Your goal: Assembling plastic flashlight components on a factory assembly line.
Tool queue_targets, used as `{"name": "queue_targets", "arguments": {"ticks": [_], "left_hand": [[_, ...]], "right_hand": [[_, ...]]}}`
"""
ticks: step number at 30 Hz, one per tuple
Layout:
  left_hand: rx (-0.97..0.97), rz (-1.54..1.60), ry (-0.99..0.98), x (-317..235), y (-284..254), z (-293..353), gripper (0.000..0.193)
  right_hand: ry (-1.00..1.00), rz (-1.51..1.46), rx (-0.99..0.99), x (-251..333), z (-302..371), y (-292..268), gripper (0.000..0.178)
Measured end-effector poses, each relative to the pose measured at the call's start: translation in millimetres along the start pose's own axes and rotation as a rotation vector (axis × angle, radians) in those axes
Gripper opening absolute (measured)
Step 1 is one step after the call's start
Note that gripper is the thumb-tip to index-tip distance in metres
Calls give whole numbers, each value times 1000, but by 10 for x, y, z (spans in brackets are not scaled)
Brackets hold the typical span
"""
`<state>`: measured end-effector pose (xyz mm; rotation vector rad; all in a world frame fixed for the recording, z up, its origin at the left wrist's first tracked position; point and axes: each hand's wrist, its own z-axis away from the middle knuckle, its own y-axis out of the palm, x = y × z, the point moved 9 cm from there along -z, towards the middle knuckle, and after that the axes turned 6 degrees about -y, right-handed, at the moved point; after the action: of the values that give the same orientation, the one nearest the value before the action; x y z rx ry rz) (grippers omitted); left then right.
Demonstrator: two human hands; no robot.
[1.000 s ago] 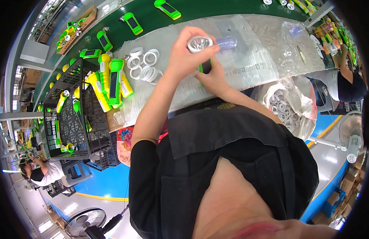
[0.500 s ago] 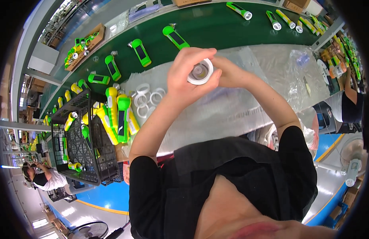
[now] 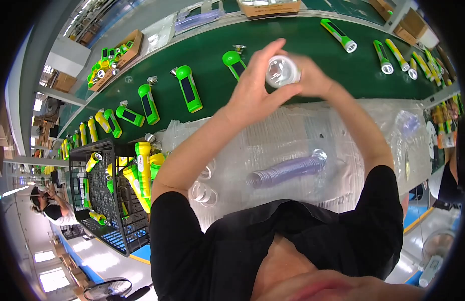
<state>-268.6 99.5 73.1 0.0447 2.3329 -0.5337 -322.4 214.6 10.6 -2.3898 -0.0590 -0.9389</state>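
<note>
Both my hands are raised over the green belt, at a flashlight head with a white rim and a shiny reflector facing up. My left hand curls around its left side, thumb below and fingers above. Against its right side is my right hand, blurred by motion, its fingers not clear. Any body behind the head is hidden. Beyond my left fingers lies a green flashlight body with a dark panel and a loose reflector at its end. White rings lie beside my left forearm.
A stack of clear lenses lies on the plastic-covered table. At left stands a black crate with yellow-green flashlights. More flashlights line the green belt. A cardboard box of parts sits behind it.
Both hands have moved up and right with the flashlight head, from the table's edge to over the belt. Its reflector now faces more upward. The lens stack has come into sight.
</note>
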Motion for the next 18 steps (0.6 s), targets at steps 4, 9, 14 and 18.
{"name": "queue_targets", "arguments": {"ticks": [4,9,14,18], "left_hand": [[336,-774,-587,1014,-123,155,68],[384,-665,-645,1607,-10,480,57],[303,-256,-639,830,103,588,35],[397,25,-406,-284,373,1141,30]], "right_hand": [[-77,941,69,-770,5,-818,51],[169,1160,308,-1169,460,-1116,64],[304,523,-188,-257,639,-662,37],[702,-408,-182,590,735,425,65]]}}
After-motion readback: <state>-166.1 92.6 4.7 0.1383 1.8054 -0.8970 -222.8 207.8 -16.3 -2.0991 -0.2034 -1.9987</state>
